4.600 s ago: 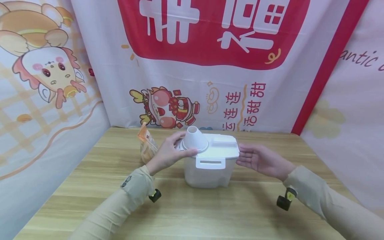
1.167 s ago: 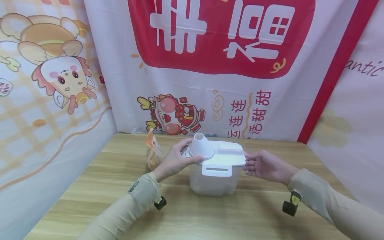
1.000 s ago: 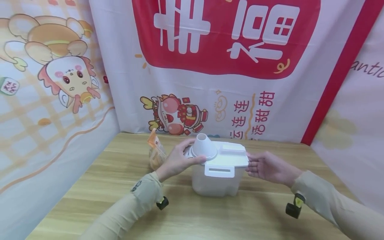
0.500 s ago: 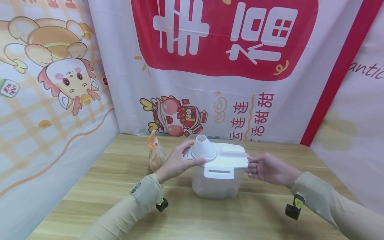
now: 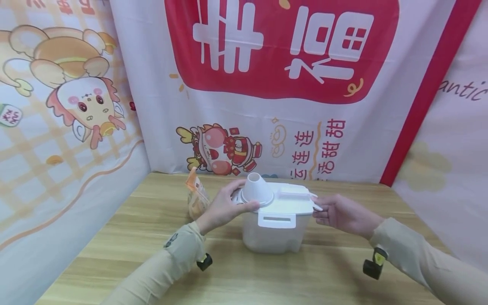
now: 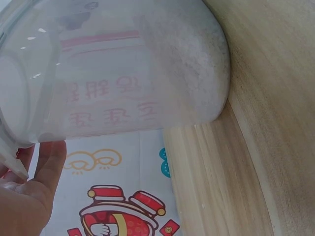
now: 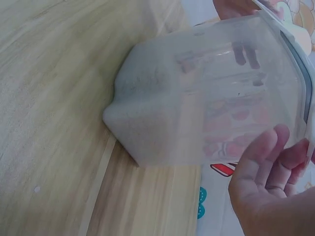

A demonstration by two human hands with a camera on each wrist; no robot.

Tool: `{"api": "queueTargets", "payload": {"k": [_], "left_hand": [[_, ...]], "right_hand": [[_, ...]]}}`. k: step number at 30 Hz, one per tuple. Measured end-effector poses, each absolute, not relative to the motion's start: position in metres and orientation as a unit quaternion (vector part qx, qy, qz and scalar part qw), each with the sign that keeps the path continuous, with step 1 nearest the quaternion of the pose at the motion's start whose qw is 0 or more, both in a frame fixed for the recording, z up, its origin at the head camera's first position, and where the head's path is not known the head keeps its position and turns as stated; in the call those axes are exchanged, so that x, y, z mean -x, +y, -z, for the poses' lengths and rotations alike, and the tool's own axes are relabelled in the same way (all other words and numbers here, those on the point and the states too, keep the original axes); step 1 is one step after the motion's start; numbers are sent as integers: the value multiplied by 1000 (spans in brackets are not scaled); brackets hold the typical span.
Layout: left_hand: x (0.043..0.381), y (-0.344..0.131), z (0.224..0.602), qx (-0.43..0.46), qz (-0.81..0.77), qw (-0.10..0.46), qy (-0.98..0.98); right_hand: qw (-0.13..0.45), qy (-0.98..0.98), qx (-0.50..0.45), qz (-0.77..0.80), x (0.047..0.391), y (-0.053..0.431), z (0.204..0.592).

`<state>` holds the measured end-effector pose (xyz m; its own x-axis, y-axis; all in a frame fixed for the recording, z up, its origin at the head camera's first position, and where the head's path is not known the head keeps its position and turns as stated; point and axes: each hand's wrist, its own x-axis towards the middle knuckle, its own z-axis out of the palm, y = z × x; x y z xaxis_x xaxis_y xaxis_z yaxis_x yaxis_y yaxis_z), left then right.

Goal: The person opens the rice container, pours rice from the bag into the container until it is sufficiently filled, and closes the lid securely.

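Head: translucent plastic container (image 5: 268, 239) is standing upright on wood-grain table (image 5: 160, 275); smooth white lid (image 5: 293, 205) is carrying a tapered cone (image 5: 255, 190), slotted latch (image 5: 277, 220) at front. Crinkly orange-topped bag (image 5: 196, 201) is standing just past the left hand (image 5: 223, 209), which is gripping the lid's left end. Right hand (image 5: 347, 215) is hooking curled fingers on the side latch (image 5: 317, 208).
Left wrist: pale grainy-looking fill (image 6: 197, 64) is sitting in the rounded base.
Right wrist: cloudy wall is showing a notched bottom corner.

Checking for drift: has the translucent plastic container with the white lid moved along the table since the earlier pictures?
No visible shift: the translucent plastic container keeps its place against the red cartoon dragon printed behind it.
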<state>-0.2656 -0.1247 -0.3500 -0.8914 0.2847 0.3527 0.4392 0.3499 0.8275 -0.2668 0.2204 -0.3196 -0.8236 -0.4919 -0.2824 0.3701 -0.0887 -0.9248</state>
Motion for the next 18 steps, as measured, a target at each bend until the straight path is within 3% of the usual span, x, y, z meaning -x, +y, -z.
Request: {"api": "queueTargets", "payload": {"k": [18], "left_hand": [[265,-124,350,218,522,76,-821]], "right_hand": [[230,673,12,703,268,217,312]]}}
